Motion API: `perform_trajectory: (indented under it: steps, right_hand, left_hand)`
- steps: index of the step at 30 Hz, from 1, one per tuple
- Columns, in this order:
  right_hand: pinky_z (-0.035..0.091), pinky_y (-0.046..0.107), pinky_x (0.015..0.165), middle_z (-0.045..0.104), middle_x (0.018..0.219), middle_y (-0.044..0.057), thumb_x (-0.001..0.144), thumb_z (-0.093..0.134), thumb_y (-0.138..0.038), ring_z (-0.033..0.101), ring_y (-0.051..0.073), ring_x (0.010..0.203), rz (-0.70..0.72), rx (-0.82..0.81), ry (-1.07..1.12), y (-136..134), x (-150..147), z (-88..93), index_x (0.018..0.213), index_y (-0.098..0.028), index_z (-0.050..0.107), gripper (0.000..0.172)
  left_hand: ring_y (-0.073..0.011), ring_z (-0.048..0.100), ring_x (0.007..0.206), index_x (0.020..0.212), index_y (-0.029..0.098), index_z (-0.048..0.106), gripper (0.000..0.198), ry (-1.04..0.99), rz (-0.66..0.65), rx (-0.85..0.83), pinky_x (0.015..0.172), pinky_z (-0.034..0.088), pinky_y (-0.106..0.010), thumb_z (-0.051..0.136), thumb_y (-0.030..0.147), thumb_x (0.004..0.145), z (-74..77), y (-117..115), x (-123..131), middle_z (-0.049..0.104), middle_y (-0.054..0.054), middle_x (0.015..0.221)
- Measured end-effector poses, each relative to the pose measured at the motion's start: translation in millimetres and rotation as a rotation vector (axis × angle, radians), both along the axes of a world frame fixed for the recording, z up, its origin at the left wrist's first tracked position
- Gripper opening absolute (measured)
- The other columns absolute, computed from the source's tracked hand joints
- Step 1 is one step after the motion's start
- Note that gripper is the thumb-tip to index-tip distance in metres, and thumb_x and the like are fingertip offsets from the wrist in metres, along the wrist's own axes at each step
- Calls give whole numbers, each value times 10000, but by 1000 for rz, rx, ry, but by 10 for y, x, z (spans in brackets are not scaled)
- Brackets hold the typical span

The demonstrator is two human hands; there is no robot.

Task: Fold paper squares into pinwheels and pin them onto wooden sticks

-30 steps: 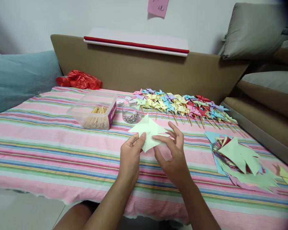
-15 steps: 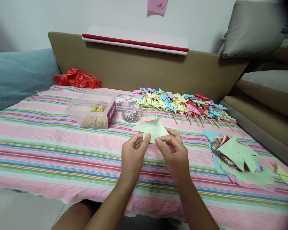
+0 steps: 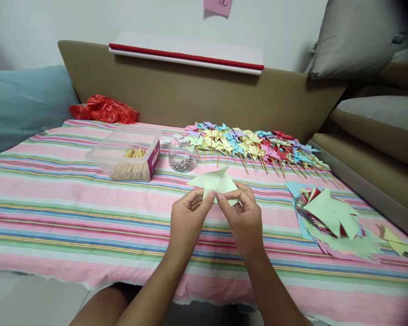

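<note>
From the head view, I can see a sheet of pale green paper (image 3: 217, 182) held up by two hands over the middle of the cloth, thin and matte, with pointed corners and a part bent over. The left hand (image 3: 190, 215) pinches it narrowly between thumb and curled fingers; the right hand (image 3: 243, 217) grips it the same way, the two thumbs nearly meeting at its near side. The striped cloth (image 3: 88, 222) looks woven and slightly ribbed. Beyond the paper, to the left, stands a smooth, clear round tub (image 3: 170, 159) of shiny metal bits (image 3: 183, 164), and beside that a see-through plastic box (image 3: 98, 151) with slim wooden sticks (image 3: 131, 171). Folded paper pinwheels (image 3: 248, 142) lie crowded on the far right, creased and many-coloured. Flat cut sheets (image 3: 333, 212) are piled loosely to the right, points jutting out.

As for room, plain stretches of cloth separate the hands from the box and from the pile. The tub is nearest the paper's far tip. The cloth's wavy front edge falls away below the wrists.
</note>
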State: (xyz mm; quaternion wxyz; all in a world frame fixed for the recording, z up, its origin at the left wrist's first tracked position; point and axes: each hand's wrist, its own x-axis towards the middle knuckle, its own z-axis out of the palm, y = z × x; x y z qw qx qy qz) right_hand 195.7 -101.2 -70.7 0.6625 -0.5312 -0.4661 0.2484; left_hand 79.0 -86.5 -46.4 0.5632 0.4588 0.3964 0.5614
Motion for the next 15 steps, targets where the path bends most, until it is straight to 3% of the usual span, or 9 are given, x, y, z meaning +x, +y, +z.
perform_trajectory:
  steps: [7, 11, 15]
  right_hand:
    - [488, 373, 885, 604, 1211, 95, 797, 756, -352, 581, 279, 1179, -27, -31, -40, -8, -38, 39, 752, -225, 676, 157]
    - [504, 337, 828, 652, 1221, 59, 859, 692, -464, 631, 230, 1072, -3, -1, 316, -3, 21, 123, 1022, -267, 637, 262]
    - [505, 332, 778, 738, 1084, 76, 866, 657, -569, 666, 260, 995, 297, -199, 432, -36, 208, 202, 1077, -221, 717, 412]
  left_hand:
    - [-170, 631, 715, 745, 174, 741, 199, -49, 9, -37, 716, 488, -262, 830, 352, 747, -19, 21, 10, 651, 5, 640]
    - [-160, 630, 724, 790, 168, 735, 207, -50, -9, -67, 697, 487, -245, 800, 365, 784, -5, 33, -24, 661, 4, 674]
    - [-193, 669, 842, 872, 171, 742, 223, 47, -146, -28, 748, 500, -263, 760, 388, 824, -8, 70, -116, 737, -31, 845]
